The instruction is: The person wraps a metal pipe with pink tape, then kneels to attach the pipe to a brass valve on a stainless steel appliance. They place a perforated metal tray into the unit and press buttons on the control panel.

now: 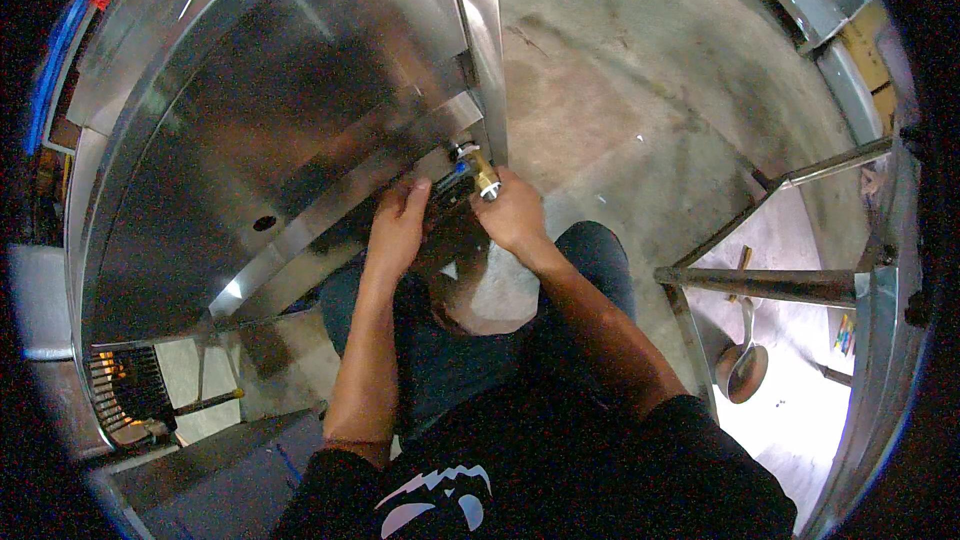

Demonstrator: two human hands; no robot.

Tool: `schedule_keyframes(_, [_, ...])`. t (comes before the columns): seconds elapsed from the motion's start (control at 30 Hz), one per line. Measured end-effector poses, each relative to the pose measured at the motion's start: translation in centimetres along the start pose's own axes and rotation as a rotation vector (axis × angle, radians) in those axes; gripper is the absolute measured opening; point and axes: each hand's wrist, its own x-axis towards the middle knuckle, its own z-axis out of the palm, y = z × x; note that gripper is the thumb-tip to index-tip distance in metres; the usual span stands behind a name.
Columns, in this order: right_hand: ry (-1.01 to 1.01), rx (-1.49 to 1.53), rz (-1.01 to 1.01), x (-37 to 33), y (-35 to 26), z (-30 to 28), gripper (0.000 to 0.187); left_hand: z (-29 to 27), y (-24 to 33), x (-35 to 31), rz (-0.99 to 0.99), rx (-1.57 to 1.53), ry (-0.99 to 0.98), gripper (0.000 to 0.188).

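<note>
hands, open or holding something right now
Left hand: by the black part, fingers partly hidden; cannot tell.
Right hand: at the brass fitting; grip hidden.

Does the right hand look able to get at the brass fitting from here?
Probably yes: the right hand is right at the brass fitting, and nothing visible stands between them, though its grip is partly hidden.

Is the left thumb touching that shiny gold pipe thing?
Apart. The head view shows a dark piece in the gap between the left thumb and the brass fitting.
</note>
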Motion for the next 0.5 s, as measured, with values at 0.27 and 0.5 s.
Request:
schedule_keyframes(0.27, [0.063,-0.054,-0.091,0.3,0.8,0.6,0.045,0.4,0.6,2.2,0.003,0.132,-0.188,0.051])
schedule_keyframes(0.5, [-0.011,-0.099,-0.095,0.1,-0.4,-1.1,0.049,0.5,-1.3,4.4,-0.107,-0.132,-0.39,0.048])
